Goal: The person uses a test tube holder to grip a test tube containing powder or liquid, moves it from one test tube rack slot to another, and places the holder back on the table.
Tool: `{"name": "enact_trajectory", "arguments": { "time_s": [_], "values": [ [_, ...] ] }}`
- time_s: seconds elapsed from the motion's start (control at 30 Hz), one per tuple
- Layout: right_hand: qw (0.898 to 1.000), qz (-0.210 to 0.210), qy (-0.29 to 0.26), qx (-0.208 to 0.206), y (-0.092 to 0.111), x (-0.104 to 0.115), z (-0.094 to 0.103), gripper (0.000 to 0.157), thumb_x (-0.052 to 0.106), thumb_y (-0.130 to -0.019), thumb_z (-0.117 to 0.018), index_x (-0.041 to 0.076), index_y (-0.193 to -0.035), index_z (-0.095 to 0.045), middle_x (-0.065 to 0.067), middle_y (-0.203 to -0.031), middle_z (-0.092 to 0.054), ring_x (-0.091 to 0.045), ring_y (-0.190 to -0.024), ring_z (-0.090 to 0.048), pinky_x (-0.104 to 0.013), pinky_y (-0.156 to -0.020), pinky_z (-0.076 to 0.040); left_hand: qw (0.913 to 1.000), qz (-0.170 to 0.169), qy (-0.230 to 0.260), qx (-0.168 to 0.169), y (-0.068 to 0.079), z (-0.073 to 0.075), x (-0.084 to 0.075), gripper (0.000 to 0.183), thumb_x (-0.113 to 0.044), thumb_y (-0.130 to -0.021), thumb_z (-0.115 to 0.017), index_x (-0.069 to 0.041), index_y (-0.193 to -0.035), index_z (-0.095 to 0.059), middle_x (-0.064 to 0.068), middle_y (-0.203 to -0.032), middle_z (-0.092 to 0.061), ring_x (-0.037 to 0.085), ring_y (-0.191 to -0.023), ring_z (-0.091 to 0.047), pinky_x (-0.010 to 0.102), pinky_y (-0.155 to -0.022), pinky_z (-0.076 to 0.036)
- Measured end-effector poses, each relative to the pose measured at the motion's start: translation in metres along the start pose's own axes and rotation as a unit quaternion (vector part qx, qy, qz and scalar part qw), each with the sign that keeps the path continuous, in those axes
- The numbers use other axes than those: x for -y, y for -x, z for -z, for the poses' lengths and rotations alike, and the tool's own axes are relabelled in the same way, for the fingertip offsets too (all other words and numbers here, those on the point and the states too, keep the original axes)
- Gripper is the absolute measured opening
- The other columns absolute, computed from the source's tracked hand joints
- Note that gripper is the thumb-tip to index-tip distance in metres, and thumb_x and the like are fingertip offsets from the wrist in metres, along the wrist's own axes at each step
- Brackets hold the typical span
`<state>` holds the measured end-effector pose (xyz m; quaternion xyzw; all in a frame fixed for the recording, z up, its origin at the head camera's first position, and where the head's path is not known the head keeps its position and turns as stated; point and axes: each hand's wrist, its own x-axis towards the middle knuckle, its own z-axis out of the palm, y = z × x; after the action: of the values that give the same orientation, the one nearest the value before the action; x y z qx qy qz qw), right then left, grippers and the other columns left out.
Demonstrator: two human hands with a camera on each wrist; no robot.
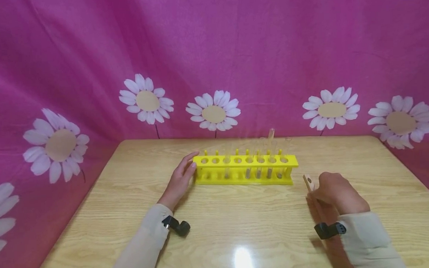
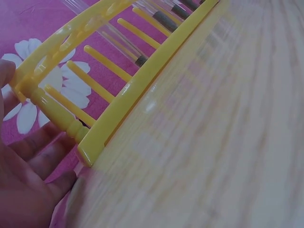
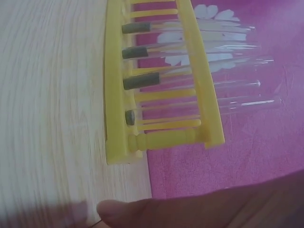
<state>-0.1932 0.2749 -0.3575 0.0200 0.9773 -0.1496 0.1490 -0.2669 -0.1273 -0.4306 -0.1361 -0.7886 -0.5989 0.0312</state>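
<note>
A yellow test tube rack (image 1: 244,184) stands on the table, holding several clear test tubes (image 3: 242,60) with dark grey material at their bottoms. At the rack's left end, my left hand (image 1: 179,184) grips the end, thumb in front and fingers behind; the left wrist view shows the fingers (image 2: 40,142) around the end post. Right of the rack, my right hand (image 1: 338,192) holds a wooden test tube holder (image 1: 308,182), its holed head pointing toward the rack. Only the thumb (image 3: 114,209) and the hand's edge show in the right wrist view; the holder is mostly hidden there.
The wooden table (image 1: 204,237) ends at a magenta cloth (image 1: 268,49) printed with white daisies. One tube (image 1: 271,134) rises higher than the others at the rack's right half. Small yellow pegs (image 2: 104,64) line the rack's back.
</note>
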Motion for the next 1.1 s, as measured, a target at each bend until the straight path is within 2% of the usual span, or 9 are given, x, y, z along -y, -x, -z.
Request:
{"name": "enact_trajectory", "arguments": {
  "time_s": [0.33, 0.53, 0.7, 0.93, 1.1],
  "values": [
    [0.999, -0.012, 0.039, 0.009, -0.004, 0.002, -0.003, 0.02, 0.016, -0.072, -0.067, -0.001, -0.073, -0.058, -0.009, -0.066, -0.049, -0.022, -0.059, -0.045, -0.031, -0.052, -0.037, 1.0, -0.003, 0.002, 0.001, 0.001, 0.001, 0.001, 0.042, -0.046, -0.092, -0.042, -0.034, -0.132, -0.041, -0.005, -0.133, -0.044, 0.019, -0.119, -0.043, 0.045, -0.101, -0.029],
    [1.0, -0.023, 0.01, 0.007, -0.002, 0.002, -0.002, 0.015, 0.012, -0.071, -0.066, 0.0, -0.072, -0.057, -0.009, -0.065, -0.048, -0.023, -0.059, -0.044, -0.03, -0.05, -0.036, 0.9999, -0.002, 0.01, 0.007, 0.0, 0.002, 0.002, 0.04, -0.045, -0.093, -0.041, -0.038, -0.132, -0.04, -0.002, -0.135, -0.043, 0.021, -0.122, -0.04, 0.046, -0.103, -0.026],
    [0.999, -0.039, -0.021, 0.016, 0.0, 0.0, -0.001, 0.012, 0.01, -0.072, -0.063, 0.0, -0.072, -0.056, -0.009, -0.065, -0.048, -0.022, -0.058, -0.045, -0.029, -0.048, -0.036, 0.9999, 0.008, 0.006, 0.004, 0.002, 0.001, 0.002, 0.042, -0.046, -0.092, -0.042, -0.036, -0.133, -0.04, -0.006, -0.136, -0.041, 0.019, -0.122, -0.04, 0.047, -0.104, -0.023],
    [0.999, -0.016, -0.001, -0.031, 0.001, -0.005, 0.006, 0.019, 0.019, -0.077, -0.059, 0.001, -0.072, -0.056, -0.008, -0.062, -0.046, -0.022, -0.055, -0.044, -0.031, -0.047, -0.034, 0.9999, 0.01, 0.006, -0.001, 0.001, 0.0, 0.001, 0.043, -0.051, -0.09, -0.042, -0.039, -0.132, -0.04, -0.008, -0.132, -0.044, 0.016, -0.118, -0.043, 0.046, -0.103, -0.026],
    [0.998, -0.026, 0.003, -0.063, 0.0, -0.005, 0.014, 0.024, 0.022, -0.084, -0.052, -0.001, -0.075, -0.053, -0.01, -0.064, -0.048, -0.025, -0.057, -0.045, -0.033, -0.047, -0.036, 0.9998, 0.019, 0.01, 0.003, 0.001, 0.001, 0.001, 0.044, -0.052, -0.09, -0.042, -0.04, -0.132, -0.039, -0.006, -0.133, -0.044, 0.018, -0.119, -0.043, 0.047, -0.103, -0.025]
  ]
}}
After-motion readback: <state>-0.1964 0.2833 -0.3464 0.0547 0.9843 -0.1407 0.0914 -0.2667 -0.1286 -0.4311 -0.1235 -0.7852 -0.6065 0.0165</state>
